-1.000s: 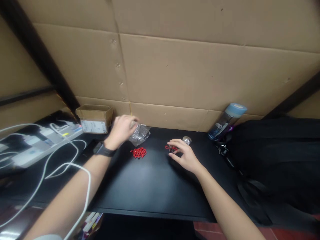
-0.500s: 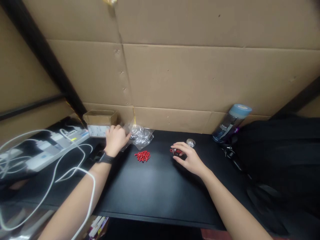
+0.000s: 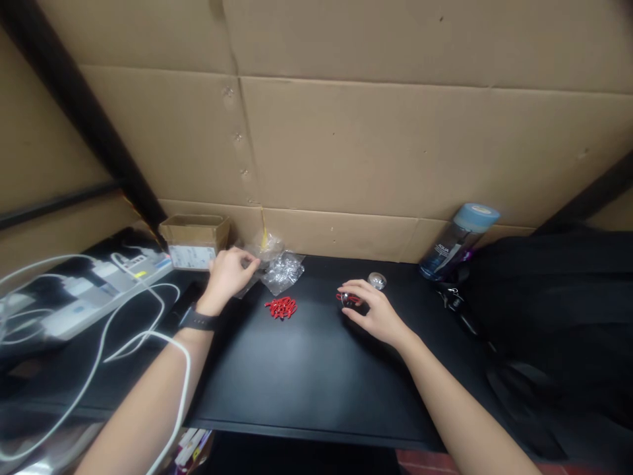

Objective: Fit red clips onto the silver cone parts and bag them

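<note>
My right hand (image 3: 373,310) hovers over the right half of the black table (image 3: 306,376), fingers curled around a small shiny round piece with red cord (image 3: 350,299). Its exact kind is too small to tell. At the left, my left hand (image 3: 231,272), with a dark wristband, has thumb and forefinger together in a pinch; whatever lies between them is too small to make out. Crumpled clear plastic bags (image 3: 283,272) lie just right of its fingertips. Between the hands rests a small heap of red cord pieces (image 3: 281,307).
A roll of clear tape (image 3: 376,281) lies behind my right hand. An open cardboard box (image 3: 194,241) stands at the back left, beside a white power strip (image 3: 106,297) with loose cables. A blue-lidded bottle (image 3: 457,241) and a black bag (image 3: 548,330) occupy the right side.
My left hand has shifted slightly, and its thumb and forefinger now show in a pinch beside the plastic bags. My right hand keeps its hold in the same place.
</note>
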Tool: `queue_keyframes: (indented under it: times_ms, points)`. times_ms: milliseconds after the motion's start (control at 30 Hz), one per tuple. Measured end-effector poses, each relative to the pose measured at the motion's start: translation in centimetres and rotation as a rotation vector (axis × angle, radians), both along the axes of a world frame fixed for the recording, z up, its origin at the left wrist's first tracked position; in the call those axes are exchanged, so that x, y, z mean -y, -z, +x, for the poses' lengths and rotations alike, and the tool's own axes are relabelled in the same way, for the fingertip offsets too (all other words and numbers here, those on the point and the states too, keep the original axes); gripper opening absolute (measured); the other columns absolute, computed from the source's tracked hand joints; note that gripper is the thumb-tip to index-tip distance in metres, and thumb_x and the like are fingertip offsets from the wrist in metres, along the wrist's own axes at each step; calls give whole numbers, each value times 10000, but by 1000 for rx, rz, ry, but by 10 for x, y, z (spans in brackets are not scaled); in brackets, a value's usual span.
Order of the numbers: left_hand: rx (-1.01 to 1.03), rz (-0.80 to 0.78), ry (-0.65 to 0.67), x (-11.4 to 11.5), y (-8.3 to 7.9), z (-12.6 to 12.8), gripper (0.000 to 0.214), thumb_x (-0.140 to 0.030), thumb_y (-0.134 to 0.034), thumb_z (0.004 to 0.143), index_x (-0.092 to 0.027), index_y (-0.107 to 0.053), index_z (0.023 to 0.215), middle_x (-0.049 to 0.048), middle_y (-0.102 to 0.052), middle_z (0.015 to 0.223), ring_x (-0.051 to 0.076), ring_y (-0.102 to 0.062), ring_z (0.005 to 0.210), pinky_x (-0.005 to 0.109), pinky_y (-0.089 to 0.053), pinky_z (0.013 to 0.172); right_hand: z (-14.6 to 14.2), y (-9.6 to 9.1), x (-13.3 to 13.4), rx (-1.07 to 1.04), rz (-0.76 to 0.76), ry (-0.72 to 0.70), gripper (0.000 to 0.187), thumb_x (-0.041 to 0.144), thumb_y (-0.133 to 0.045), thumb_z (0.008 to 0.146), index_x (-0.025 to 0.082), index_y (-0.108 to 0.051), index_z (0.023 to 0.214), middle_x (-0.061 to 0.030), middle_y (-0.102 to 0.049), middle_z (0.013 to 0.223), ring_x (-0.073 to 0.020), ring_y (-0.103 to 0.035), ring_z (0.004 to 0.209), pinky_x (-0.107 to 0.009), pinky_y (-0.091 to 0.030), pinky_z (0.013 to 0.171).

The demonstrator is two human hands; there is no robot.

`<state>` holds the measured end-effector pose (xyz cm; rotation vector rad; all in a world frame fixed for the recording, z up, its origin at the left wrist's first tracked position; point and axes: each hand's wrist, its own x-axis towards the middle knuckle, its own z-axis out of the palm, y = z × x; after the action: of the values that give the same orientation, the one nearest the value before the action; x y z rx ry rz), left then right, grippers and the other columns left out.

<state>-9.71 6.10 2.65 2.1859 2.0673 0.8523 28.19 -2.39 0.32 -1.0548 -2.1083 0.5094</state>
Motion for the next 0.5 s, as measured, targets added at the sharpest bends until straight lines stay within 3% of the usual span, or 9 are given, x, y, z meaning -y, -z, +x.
queue_keyframes:
  times_ms: [200,300,400,500]
  points:
    - [360,69,111,9,-4,7,316,-499,-670,865,-202,-778,878,62,-784,991,262,-698,953,351,-491,880,-1,0,0,0,14,9,409,196,-708,883,284,-683,1281,-106,-639,1298,-246,-665,1112,-362,-605,820]
    - [518,33,228,17,-6,20,333,-507,-674,875,-190,-767,914,56,-788,967,247,-703,938,333,-501,877,-2,-1,0,6,34,10,412,204,-708,885,284,-679,1288,-110,-641,1300,-256,-665,1137,-376,-612,842]
    - [518,28,334,28,-5,42,299,-478,-668,892,-195,-760,868,54,-783,945,238,-696,919,342,-502,880,-1,-2,1,5,55,15,404,218,-706,891,286,-678,1288,-107,-640,1306,-263,-660,1168,-386,-614,871]
    - [372,150,347,41,1,69,227,-399,-677,891,-217,-758,781,45,-770,950,241,-670,980,383,-464,959,0,-6,2,6,67,19,405,227,-707,891,289,-676,1290,-103,-641,1307,-266,-657,1177,-384,-616,865]
